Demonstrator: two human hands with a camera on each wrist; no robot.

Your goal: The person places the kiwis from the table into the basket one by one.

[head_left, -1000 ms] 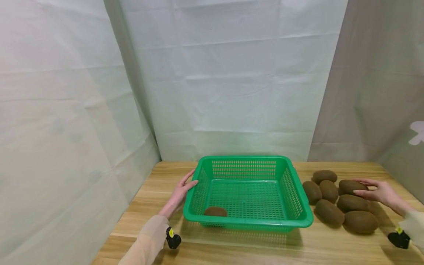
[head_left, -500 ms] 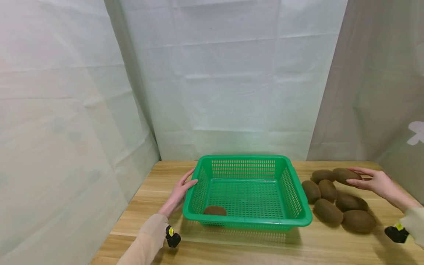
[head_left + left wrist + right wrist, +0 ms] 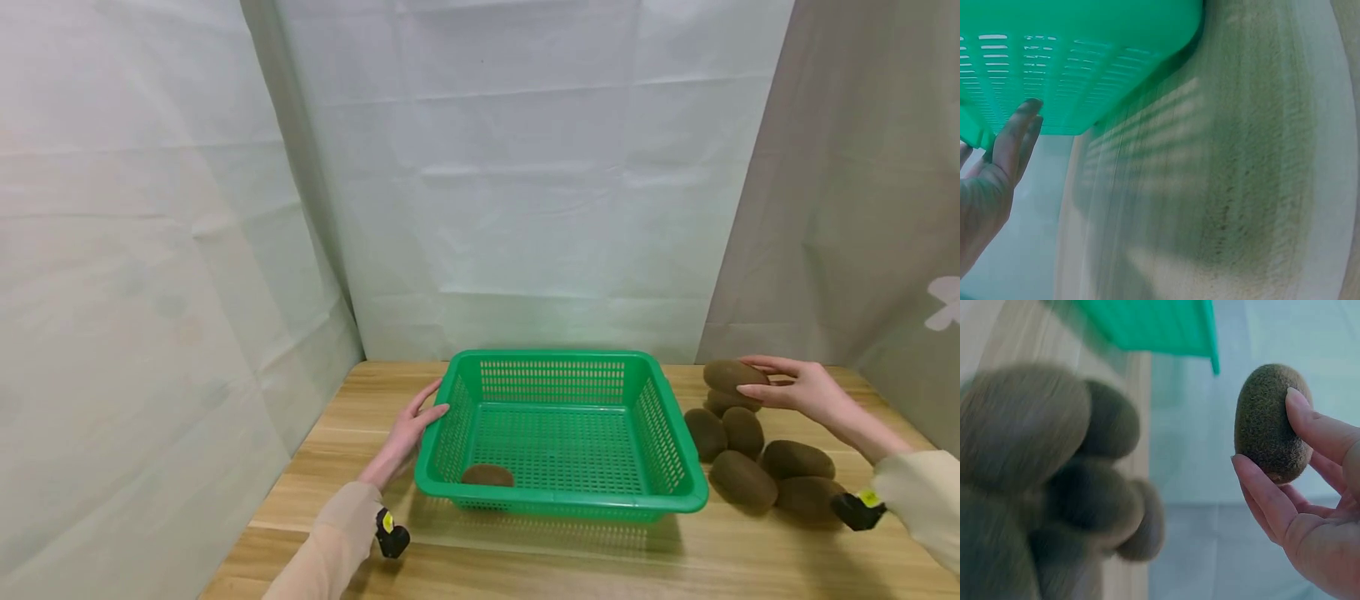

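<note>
My right hand (image 3: 813,392) pinches a brown fuzzy kiwi (image 3: 1269,422) between thumb and fingers, raised off the table at the back right. In the head view this kiwi overlaps another kiwi (image 3: 723,404) behind the group. At the left side of the green plastic basket (image 3: 570,502), my left hand (image 3: 408,432) holds the rim, thumb over the edge and fingers along the outer wall. The left wrist view shows those fingers (image 3: 1013,140) against the slotted side. One kiwi (image 3: 487,476) lies in the basket's near left corner.
Several more kiwis (image 3: 744,481) lie close together on the wooden table (image 3: 525,567), right of the basket. Pale cloth (image 3: 555,208) hangs behind the table and along both sides. Each wrist carries a small black camera (image 3: 392,533).
My right hand has lifted one kiwi out of the group and carried it left and upward toward the back. My left hand and the basket have stayed in place.
</note>
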